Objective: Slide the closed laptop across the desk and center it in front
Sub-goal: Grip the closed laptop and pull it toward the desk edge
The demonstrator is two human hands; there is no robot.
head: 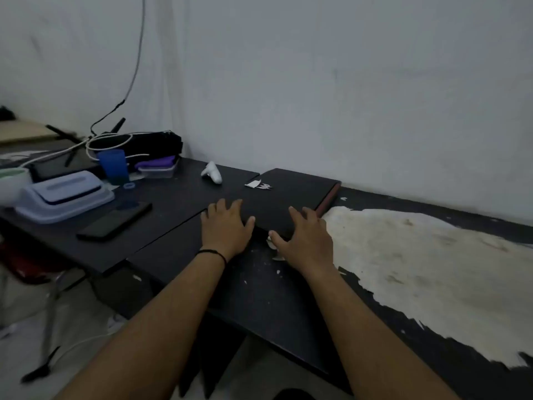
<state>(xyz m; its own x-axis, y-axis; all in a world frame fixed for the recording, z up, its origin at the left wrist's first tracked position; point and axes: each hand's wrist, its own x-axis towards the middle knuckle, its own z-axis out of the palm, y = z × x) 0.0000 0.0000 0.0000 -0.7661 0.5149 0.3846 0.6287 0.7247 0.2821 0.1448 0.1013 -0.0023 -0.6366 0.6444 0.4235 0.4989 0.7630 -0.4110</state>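
Note:
A closed black laptop (288, 194) with a small silver logo on its lid lies flat on the dark desk (253, 290), near the wall. My left hand (226, 226) rests with spread fingers on the laptop's near left corner. My right hand (305, 238) lies on the near right edge, fingers on the lid and thumb at the front edge. Both hands press flat on the lid rather than curl around it.
A black phone (115, 220) lies to the left. Further left are a pale lidded box (63, 194), a blue cup (114, 166), a black bag (144, 144) with cables, and a white controller (212, 173). The desk's worn pale patch (432, 272) spreads on the right.

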